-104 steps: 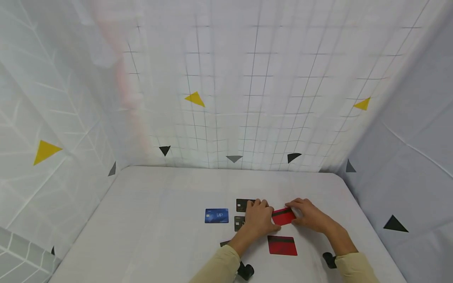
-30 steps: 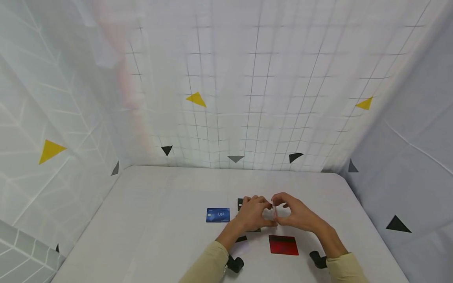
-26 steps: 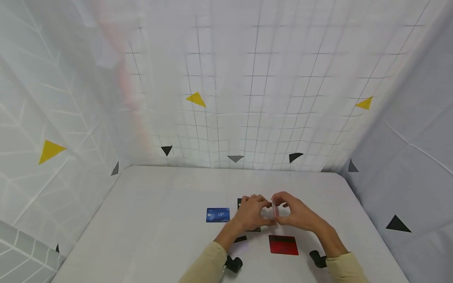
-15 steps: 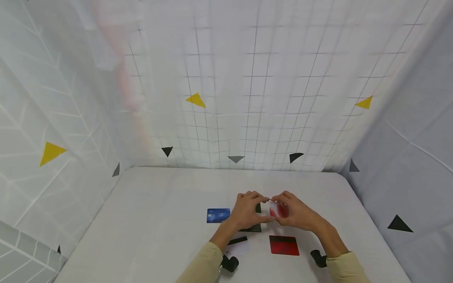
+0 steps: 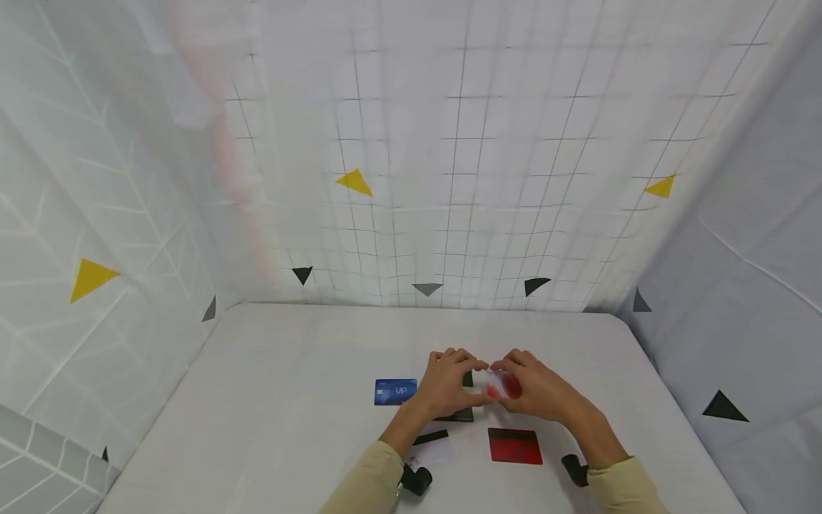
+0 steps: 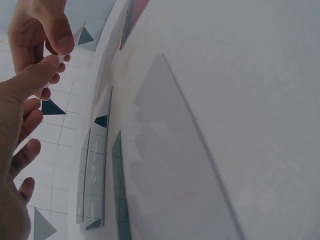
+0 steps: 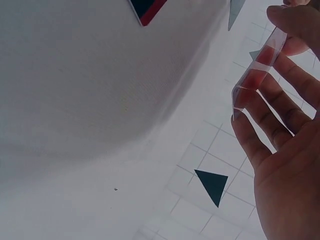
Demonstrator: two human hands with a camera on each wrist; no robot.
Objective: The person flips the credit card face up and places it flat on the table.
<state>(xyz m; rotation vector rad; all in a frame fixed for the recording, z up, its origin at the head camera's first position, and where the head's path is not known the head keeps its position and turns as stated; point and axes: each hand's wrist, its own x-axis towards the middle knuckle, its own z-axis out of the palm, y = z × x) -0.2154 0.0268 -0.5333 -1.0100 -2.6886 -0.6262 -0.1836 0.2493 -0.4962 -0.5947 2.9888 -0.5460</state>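
In the head view, my right hand (image 5: 542, 389) holds a thin glossy card (image 5: 499, 384) between thumb and fingers, raised off the table. Its face shows whitish and red patches, and the fingers cover part of it. The right wrist view shows this card (image 7: 257, 72) tilted, with the right fingers (image 7: 287, 80) along it. Facing it is my left hand (image 5: 443, 385), its thumb and forefinger pinching the card's left side. In the left wrist view, the left thumb (image 6: 32, 77) meets the right hand's fingertips. Nearer the person lies a red card (image 5: 515, 450) with a dark stripe.
A blue VIP card (image 5: 395, 391) lies left of the hands. Partly under the left hand are a dark card (image 5: 459, 415) and another dark card (image 5: 468, 378). A white card (image 5: 432, 448) with a black stripe lies near the left wrist. White curtains surround the white table (image 5: 289, 414).
The held card lay red with its dark stripe up at the table; since then it has been lifted and turned, showing another face. Lately both hands have barely moved, and its tilt has altered slightly.
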